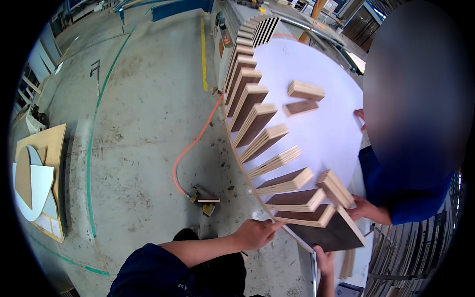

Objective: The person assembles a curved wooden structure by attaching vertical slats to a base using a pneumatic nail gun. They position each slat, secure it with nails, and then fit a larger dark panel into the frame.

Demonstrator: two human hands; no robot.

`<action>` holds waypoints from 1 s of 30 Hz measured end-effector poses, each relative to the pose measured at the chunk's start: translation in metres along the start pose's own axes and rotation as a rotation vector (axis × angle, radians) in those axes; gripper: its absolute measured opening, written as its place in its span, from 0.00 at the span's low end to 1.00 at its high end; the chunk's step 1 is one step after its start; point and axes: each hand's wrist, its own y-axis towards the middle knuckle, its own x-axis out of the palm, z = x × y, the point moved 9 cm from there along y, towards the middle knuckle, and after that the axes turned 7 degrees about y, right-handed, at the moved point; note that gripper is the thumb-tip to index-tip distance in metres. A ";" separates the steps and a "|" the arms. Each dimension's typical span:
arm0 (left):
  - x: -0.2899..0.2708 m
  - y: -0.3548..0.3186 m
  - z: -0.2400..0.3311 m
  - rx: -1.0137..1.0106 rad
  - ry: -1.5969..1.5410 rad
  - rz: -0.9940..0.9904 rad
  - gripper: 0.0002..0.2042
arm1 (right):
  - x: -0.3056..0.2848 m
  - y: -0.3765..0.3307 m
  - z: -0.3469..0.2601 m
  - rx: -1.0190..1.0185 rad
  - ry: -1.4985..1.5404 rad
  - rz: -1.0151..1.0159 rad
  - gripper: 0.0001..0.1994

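My left hand (255, 234) reaches to the near rim of a white curved board (326, 59). Its index finger touches the outer end of the nearest standing plywood block (309, 218), and the other fingers are curled. Beside that block, my right hand (324, 258) is closed on the lower edge of a dark-faced plywood panel (331, 231), its fingers partly hidden. A co-worker's hand (363, 209) touches the panel's far side, near a tilted plywood block (335, 188). Several more plywood blocks (253, 121) stand in a row along the board's left rim.
Two loose blocks (305, 90) lie mid-board. The co-worker's other hand (360, 119) rests at the right rim. On the floor, an orange hose (187, 148) leads to a nail gun-like tool (205, 198). Cut sheets (37, 183) lie on a panel at far left. Stacked strips (410, 252) stand at right.
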 end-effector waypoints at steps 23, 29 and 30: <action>-0.415 -0.097 0.130 -0.214 -0.648 0.079 0.15 | 0.436 -0.199 -0.189 0.058 0.946 -0.278 0.24; -0.546 -0.146 0.089 -0.190 -0.454 0.167 0.13 | 0.580 -0.234 -0.198 0.236 0.994 -0.476 0.24; -0.563 -0.153 0.080 -0.170 -0.404 0.209 0.12 | 0.600 -0.236 -0.203 0.260 1.003 -0.492 0.24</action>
